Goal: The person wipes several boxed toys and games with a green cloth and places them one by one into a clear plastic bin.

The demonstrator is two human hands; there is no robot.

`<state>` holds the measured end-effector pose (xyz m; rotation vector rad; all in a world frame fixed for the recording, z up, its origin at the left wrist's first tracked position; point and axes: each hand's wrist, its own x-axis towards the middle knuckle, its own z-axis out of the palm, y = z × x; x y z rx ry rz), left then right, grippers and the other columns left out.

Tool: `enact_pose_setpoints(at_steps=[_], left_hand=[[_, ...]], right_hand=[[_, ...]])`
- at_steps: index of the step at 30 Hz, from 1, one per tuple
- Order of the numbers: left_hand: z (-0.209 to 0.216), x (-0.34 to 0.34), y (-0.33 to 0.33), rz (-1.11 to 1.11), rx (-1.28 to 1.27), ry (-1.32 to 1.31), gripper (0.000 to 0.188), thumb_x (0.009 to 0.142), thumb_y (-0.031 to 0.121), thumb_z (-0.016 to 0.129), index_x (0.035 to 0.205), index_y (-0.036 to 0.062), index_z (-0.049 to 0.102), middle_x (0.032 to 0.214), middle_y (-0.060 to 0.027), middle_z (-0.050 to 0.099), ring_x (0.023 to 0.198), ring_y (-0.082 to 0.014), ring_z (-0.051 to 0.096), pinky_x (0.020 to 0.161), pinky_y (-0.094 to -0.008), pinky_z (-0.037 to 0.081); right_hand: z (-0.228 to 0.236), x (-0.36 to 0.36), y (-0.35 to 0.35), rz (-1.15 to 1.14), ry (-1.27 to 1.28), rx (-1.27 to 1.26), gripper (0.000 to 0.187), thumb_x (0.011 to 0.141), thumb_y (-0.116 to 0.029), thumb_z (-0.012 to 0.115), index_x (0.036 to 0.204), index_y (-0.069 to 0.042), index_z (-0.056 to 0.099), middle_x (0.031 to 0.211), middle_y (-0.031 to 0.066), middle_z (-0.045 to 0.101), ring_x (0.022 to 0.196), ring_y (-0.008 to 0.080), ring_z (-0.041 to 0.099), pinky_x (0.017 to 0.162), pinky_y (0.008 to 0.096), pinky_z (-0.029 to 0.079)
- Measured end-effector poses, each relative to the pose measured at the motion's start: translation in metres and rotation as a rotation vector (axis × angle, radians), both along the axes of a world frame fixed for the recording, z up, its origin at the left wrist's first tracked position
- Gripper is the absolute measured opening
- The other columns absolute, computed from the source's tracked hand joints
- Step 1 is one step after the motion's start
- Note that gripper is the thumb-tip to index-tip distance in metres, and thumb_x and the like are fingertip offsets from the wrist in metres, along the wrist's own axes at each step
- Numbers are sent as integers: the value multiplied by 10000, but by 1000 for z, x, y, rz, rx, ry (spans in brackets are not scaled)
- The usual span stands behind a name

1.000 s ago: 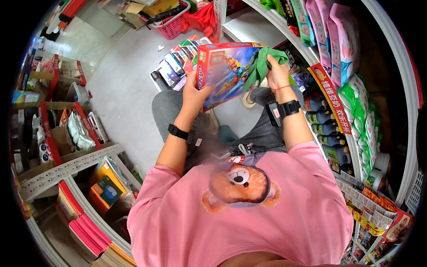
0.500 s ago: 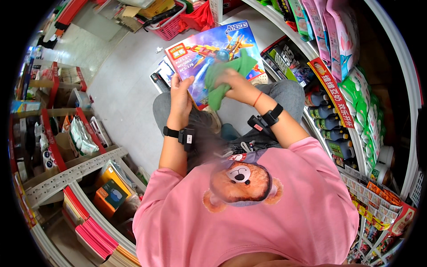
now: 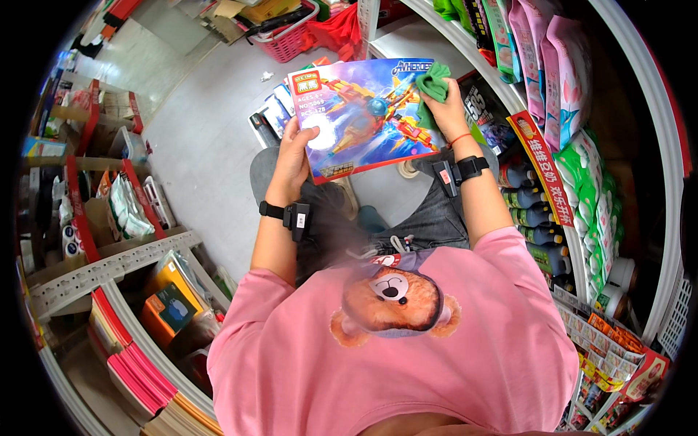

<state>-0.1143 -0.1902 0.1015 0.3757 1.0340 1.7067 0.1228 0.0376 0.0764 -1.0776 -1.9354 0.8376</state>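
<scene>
A flat toy box (image 3: 374, 123) with a blue picture of a red and yellow flying machine is held up over my lap. Closed on its left edge is my left hand (image 3: 292, 156), the thumb on the front face. My right hand (image 3: 449, 115) grips a bunched green cloth (image 3: 434, 83) at the box's right edge, with part of the cloth hanging against the picture. The back of the box is hidden.
More boxes (image 3: 267, 120) stand on the grey floor behind the toy box. A pink basket (image 3: 291, 45) and a red bag (image 3: 334, 35) lie beyond. Shelves with bottles (image 3: 534, 198) and packets rise at right; a shelf with notebooks (image 3: 149, 374) is at lower left.
The green cloth and my right hand have moved from the middle of the box to its right edge. The box has turned to sit more level.
</scene>
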Motion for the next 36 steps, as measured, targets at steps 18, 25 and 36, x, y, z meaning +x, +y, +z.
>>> enact_pose_setpoints(at_steps=[18, 25, 36], left_hand=[[11, -32, 17, -391, -66, 695, 665, 711, 41, 737, 1318, 2, 469, 1218, -57, 543, 1111, -150, 519, 988, -283, 393], [15, -45, 33, -559, -69, 887, 684, 708, 99, 770, 1321, 15, 479, 1237, -78, 531, 1162, -158, 478, 1021, -282, 356], [-67, -103, 88, 30, -380, 1231, 603, 746, 259, 715, 1246, -26, 532, 1150, -212, 592, 995, -324, 582, 885, -406, 466]], right_hand=[[-9, 26, 14, 330, -552, -31, 928, 651, -226, 856, 1419, -52, 366, 1283, 172, 566, 1185, 267, 545, 1006, 320, 402], [-31, 30, 11, 573, -718, -245, 672, 658, -192, 842, 1240, -48, 539, 1106, 122, 648, 1011, 224, 607, 907, 338, 451], [-10, 2, 33, 247, -722, -32, 482, 702, -301, 766, 1063, -23, 611, 966, 174, 663, 891, 315, 633, 799, 389, 485]])
